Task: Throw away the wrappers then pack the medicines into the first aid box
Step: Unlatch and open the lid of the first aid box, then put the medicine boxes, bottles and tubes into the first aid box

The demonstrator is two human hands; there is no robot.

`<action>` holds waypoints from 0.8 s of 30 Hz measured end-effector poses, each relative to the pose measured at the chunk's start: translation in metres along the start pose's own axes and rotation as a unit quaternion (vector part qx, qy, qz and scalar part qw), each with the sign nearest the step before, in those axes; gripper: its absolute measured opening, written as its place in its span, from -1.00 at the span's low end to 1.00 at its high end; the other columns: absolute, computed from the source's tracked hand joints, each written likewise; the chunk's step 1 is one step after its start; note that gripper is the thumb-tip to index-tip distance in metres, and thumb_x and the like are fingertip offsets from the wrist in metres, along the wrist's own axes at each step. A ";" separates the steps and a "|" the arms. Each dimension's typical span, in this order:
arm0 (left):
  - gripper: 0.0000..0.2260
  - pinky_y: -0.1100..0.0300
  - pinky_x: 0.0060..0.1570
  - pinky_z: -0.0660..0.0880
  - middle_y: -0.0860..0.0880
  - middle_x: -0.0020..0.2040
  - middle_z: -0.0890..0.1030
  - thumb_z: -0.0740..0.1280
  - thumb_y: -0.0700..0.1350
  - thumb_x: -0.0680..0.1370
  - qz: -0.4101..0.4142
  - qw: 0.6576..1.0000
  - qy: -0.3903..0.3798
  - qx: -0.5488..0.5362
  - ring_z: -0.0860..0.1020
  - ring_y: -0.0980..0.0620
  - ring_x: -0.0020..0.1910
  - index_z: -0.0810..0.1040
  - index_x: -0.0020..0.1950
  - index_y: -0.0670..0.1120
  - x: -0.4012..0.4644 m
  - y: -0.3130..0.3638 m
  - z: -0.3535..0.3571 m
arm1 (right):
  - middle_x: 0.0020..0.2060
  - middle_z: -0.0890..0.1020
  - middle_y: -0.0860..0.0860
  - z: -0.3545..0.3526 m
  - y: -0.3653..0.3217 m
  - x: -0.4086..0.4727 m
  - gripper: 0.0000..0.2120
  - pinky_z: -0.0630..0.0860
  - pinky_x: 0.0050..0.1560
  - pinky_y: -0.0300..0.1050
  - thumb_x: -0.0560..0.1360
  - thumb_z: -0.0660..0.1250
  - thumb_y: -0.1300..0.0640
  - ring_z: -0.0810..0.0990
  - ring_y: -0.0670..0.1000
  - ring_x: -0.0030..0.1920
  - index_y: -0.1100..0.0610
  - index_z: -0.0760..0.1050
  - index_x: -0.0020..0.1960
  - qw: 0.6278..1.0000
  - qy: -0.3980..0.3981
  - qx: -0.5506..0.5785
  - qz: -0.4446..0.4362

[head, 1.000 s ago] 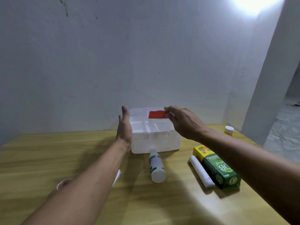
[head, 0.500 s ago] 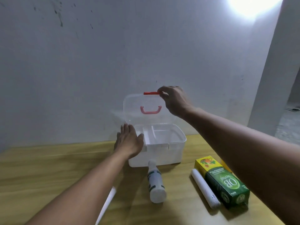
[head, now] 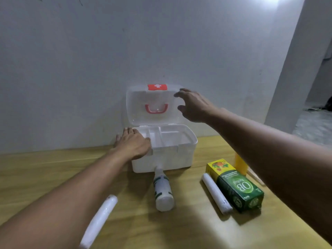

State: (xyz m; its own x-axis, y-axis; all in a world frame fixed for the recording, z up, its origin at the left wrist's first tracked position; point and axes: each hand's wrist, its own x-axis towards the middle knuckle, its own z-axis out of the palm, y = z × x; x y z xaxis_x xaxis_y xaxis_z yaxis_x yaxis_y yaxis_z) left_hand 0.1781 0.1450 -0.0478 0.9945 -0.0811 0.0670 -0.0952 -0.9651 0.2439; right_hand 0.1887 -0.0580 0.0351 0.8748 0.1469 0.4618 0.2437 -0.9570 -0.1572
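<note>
The white first aid box (head: 186, 155) stands against the wall with its clear lid (head: 138, 105) upright, showing a red latch and pink handle. My left hand (head: 133, 145) rests flat on the box's left front rim, holding nothing. My right hand (head: 193, 106) hovers just right of the lid's edge, fingers spread and empty. In front lie a white bottle with green bands (head: 162, 190), a white roll (head: 216, 193), and a green and yellow medicine carton (head: 237, 187). Another white roll (head: 99, 220) is partly under my left forearm.
An orange-yellow bottle (head: 240, 164) stands behind the carton, partly hidden by my right arm, with a thin wooden stick (head: 256, 177) beside it. The wooden table (head: 45, 169) meets a white wall at the back; its right edge drops to a grey floor.
The lid swung from closed to fully upright against the wall. My right hand let go of the red latch and drew right of the lid. My left hand shifted onto the box's rim.
</note>
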 end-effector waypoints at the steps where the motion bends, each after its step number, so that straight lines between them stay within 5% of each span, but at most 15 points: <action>1: -0.36 -0.13 0.54 -0.04 -0.20 0.61 0.01 0.01 0.10 0.61 0.004 1.000 0.005 0.015 0.00 -0.15 0.59 0.00 0.58 -0.25 0.002 0.000 -0.002 | 0.39 0.48 0.11 -0.006 0.004 -0.010 -0.59 0.44 0.32 0.08 0.54 0.32 0.17 0.48 0.15 0.34 0.10 0.44 0.38 1.000 -0.004 -0.001 0.000; 6: -0.28 -0.15 0.52 -0.02 -0.18 0.61 0.06 -0.01 0.25 0.59 0.037 0.999 0.024 0.015 0.02 -0.13 0.59 0.06 0.57 -0.24 0.012 0.003 -0.003 | 0.02 0.70 0.05 -0.036 0.022 -0.076 -0.76 0.53 -0.03 -0.12 0.43 0.47 0.12 0.65 0.09 0.00 0.11 0.64 0.09 0.987 -0.139 -0.055 0.054; 12: -0.18 -0.11 0.55 -0.06 -0.13 0.62 -0.10 -0.03 0.35 0.54 0.028 0.999 -0.027 0.028 -0.11 -0.08 0.60 -0.07 0.59 -0.18 0.014 0.003 0.005 | -0.04 0.70 0.09 -0.054 0.033 -0.135 -0.68 0.66 -0.22 -0.05 0.37 0.53 0.03 0.70 0.13 -0.16 0.14 0.64 0.07 0.958 -0.238 -0.050 0.151; 17: -0.16 -0.09 0.55 -0.07 -0.13 0.62 -0.11 -0.02 0.37 0.53 0.022 0.998 -0.032 0.041 -0.12 -0.07 0.60 -0.09 0.59 -0.19 0.012 0.005 0.004 | 0.07 0.61 0.20 -0.045 0.027 -0.171 -0.33 0.69 -0.30 0.10 0.25 0.60 -0.10 0.66 0.19 -0.07 0.20 0.51 0.22 0.898 -0.371 -0.054 0.231; 24: -0.21 -0.08 0.55 -0.09 -0.14 0.62 -0.12 0.00 0.30 0.56 0.024 0.998 -0.030 0.042 -0.12 -0.08 0.60 -0.10 0.60 -0.18 0.012 0.005 0.006 | -0.02 0.62 0.21 -0.043 0.024 -0.171 -0.44 0.68 -0.34 0.11 0.25 0.58 0.08 0.71 0.21 -0.20 0.25 0.51 0.16 0.918 -0.295 0.011 0.264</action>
State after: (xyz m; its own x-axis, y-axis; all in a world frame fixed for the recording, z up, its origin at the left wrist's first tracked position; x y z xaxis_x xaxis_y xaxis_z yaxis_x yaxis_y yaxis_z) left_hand 0.1899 0.1376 -0.0515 0.9899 -0.1403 0.0190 -0.1415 -0.9769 0.1599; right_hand 0.0268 -0.1171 -0.0107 0.9467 -0.2197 -0.2354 -0.2763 -0.9298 -0.2433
